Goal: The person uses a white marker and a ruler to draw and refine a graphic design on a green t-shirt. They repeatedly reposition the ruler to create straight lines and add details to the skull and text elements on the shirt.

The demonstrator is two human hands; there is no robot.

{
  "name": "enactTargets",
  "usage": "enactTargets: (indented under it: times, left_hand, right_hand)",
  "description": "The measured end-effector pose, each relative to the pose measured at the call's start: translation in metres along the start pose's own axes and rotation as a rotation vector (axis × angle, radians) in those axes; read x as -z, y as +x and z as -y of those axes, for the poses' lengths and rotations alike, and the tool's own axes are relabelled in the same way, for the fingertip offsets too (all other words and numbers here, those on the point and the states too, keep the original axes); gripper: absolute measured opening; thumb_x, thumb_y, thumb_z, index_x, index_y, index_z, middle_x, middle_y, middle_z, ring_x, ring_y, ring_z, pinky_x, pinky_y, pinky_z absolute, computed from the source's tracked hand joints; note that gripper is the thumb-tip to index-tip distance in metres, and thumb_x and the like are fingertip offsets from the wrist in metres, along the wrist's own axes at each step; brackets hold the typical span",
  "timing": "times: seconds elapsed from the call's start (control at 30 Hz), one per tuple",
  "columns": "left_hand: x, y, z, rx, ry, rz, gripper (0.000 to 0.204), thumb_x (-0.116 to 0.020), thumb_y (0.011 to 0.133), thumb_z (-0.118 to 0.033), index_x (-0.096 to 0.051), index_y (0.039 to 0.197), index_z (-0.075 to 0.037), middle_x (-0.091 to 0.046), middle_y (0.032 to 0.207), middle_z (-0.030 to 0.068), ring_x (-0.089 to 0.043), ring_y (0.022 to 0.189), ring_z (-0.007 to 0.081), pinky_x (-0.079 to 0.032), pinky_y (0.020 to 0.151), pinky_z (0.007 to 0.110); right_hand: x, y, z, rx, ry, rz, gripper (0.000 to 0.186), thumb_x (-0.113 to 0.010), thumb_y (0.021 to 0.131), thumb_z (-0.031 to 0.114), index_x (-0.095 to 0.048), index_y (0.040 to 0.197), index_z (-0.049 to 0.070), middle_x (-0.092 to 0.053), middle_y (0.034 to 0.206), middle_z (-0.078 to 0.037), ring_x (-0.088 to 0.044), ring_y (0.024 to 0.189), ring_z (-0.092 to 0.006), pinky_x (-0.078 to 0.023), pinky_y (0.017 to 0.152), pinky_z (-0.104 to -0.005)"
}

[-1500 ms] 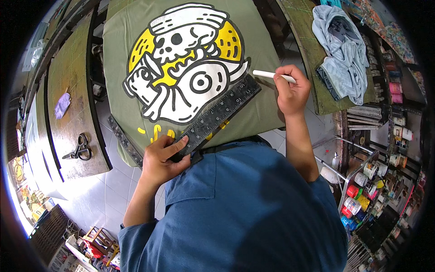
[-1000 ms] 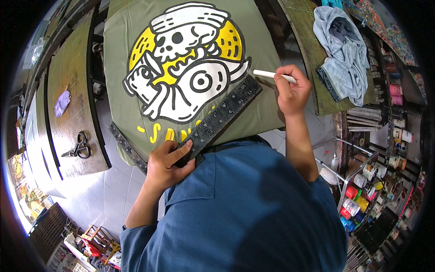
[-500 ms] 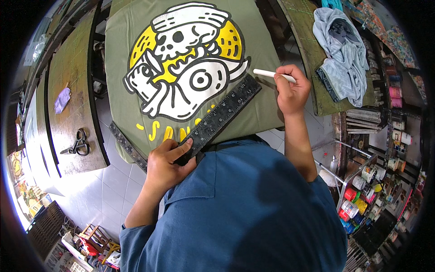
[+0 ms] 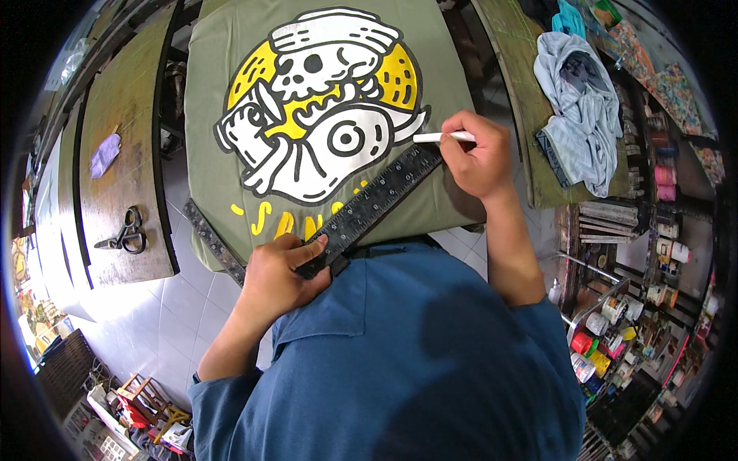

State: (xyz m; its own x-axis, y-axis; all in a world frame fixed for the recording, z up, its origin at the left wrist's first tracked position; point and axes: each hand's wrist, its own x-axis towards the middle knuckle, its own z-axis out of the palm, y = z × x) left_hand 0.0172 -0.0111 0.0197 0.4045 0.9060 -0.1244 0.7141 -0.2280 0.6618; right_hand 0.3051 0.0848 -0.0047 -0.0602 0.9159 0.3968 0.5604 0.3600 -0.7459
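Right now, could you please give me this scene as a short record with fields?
Left grip: holding the black ruler, a fingertip on its face
Right grip: holding the white pen, tip by the print's right edge; contact unclear
Fabric: olive green, bearing a white, black and yellow skull print
Lettering: yellow, partly covered by the ruler
Left board: black scissors, crumpled purple item
Right board: bunched pale blue garment
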Motion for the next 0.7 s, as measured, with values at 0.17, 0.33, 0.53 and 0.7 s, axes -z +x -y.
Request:
enactTargets:
  times: [0.17,0.33,0.53,0.7]
  left_hand:
    - [0.0018,-0.0002,-0.0015,0.015,-0.017,-0.001,0.036,-0.072,0.064,-0.020,-0.069,0.099,-0.013,-0.057,0.069,0.0099,-0.058,0.057,0.0287,-0.047,0.054,0.037]
    - [0.0001,-0.0014,0.0012,0.017,-0.021,-0.005,0.037,-0.073,0.063,-0.020,-0.069,0.099,-0.013,-0.057,0.070,0.0099,-0.058,0.058,0.0284,-0.048,0.054,0.037]
    - [0.0011,-0.0003,0.0007,0.021,-0.007,0.017,0.038,-0.073,0.063,-0.020,-0.069,0.099,-0.013,-0.057,0.070,0.0097,-0.058,0.057,0.0279,-0.048,0.054,0.036]
    - [0.0006,-0.0009,-0.0006,0.037,-0.025,0.009,0.037,-0.072,0.063,-0.020,-0.069,0.099,-0.013,-0.057,0.070,0.0096,-0.058,0.058,0.0278,-0.048,0.054,0.036]
  right_hand:
    - [-0.0063,0.0023,0.0064,0.086,-0.098,-0.005,0.004,-0.056,0.067,0.004,-0.052,0.066,0.003,-0.054,0.059,-0.012,-0.053,0.048,-0.0261,-0.040,0.045,-0.0323]
    - [-0.0038,0.0003,0.0082,0.050,-0.072,0.000,0.004,-0.057,0.068,0.003,-0.053,0.068,0.004,-0.054,0.060,-0.012,-0.053,0.048,-0.0256,-0.040,0.045,-0.0331]
    - [-0.0083,0.0004,0.0073,0.087,-0.087,-0.016,0.005,-0.057,0.068,0.002,-0.052,0.068,0.004,-0.054,0.059,-0.012,-0.052,0.047,-0.0256,-0.040,0.044,-0.0329]
    - [-0.0079,-0.0021,0.0098,0.054,-0.088,-0.013,0.006,-0.057,0.067,0.002,-0.052,0.068,0.005,-0.054,0.059,-0.011,-0.052,0.047,-0.0258,-0.039,0.044,-0.0331]
